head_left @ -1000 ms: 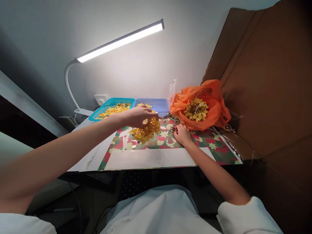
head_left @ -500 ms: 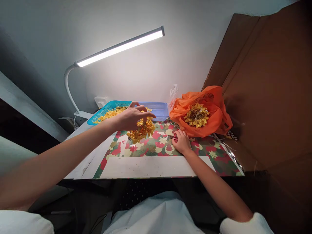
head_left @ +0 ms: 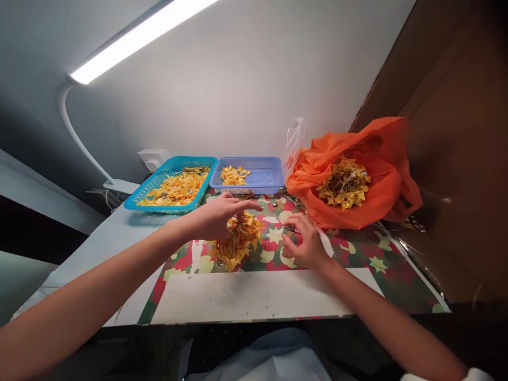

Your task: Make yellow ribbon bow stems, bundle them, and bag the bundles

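Note:
My left hand (head_left: 218, 216) is closed around the wire stems of a bunch of gold ribbon flowers (head_left: 238, 241), its heads spreading below the fingers, just over the patterned sheet (head_left: 273, 256). My right hand (head_left: 305, 242) rests low over the same sheet, thumb and fingers apart. By its fingertips is a small slim dark tool (head_left: 291, 229), partly covered; its kind is not clear. To the right, an orange bag (head_left: 381, 198) lies agape with another bunch of gold flowers (head_left: 345, 182) inside.
Behind my left arm stands a teal basket (head_left: 137, 198) heaped with gold flowers. Adjoining it, a blue-purple basket (head_left: 273, 182) holds a smaller pile. A lamp (head_left: 146, 39) arches over the left side. A cardboard sheet (head_left: 444, 137) rises at the right, and a white strip (head_left: 254, 296) runs along the front edge.
The view has shifted closer and lower on the table. My left hand and the bunch have come lower and nearer, uncovering the baskets. My right hand's fingers have spread away from the dark tool.

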`<state>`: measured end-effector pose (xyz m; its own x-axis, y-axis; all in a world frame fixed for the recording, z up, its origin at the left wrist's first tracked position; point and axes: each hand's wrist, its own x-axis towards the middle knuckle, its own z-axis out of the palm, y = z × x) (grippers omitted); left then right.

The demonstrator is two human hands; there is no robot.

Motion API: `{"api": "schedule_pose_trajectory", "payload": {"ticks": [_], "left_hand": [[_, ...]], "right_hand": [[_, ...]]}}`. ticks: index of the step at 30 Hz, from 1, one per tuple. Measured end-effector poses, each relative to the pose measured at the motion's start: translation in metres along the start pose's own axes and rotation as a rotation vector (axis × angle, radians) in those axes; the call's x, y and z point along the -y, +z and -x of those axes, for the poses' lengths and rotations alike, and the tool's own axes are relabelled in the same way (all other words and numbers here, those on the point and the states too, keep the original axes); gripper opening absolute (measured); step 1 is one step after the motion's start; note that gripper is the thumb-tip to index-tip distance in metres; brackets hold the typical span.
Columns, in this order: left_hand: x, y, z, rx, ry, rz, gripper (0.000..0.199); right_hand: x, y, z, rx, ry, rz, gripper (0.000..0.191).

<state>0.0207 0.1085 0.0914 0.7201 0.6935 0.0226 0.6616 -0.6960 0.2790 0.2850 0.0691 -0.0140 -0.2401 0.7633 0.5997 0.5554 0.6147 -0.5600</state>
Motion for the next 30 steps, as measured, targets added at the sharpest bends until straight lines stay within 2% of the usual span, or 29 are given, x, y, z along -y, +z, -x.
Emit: {"api": "schedule_pose_trajectory", "payload": {"ticks": [3,8,13,16,19,24,30], "left_hand": [[-0.001,0.012,-0.002,-0.012,-0.025,0.092,0.097],[-0.006,0.027,-0.007,-0.033,0.048,0.220,0.100],[-0.009,0.038,-0.009,-0.058,0.047,0.092,0.098],[-0.008,0.043,-0.008,-0.117,0.088,0.008,0.095],[-0.004,0.046,-0.007,-0.174,0.113,0.034,0.091],[-0.001,0.048,-0.007,-0.193,0.132,0.061,0.084],[-0.004,0.047,-0.010,-0.224,0.259,-0.066,0.076]], "right_hand": [[0.018,0.004,-0.014,0.047,-0.039,-0.121,0.014],[0.035,0.022,-0.031,0.070,-0.001,-0.240,0.014],[0.032,0.041,-0.028,0.103,0.089,-0.307,0.016],[0.027,0.042,-0.027,0.103,0.114,-0.298,0.007],[0.022,0.036,-0.028,0.134,0.080,-0.247,0.008],[0.021,0.024,-0.033,0.261,0.020,-0.251,0.013],[0.023,0.019,-0.036,0.531,0.092,-0.228,0.020]]}}
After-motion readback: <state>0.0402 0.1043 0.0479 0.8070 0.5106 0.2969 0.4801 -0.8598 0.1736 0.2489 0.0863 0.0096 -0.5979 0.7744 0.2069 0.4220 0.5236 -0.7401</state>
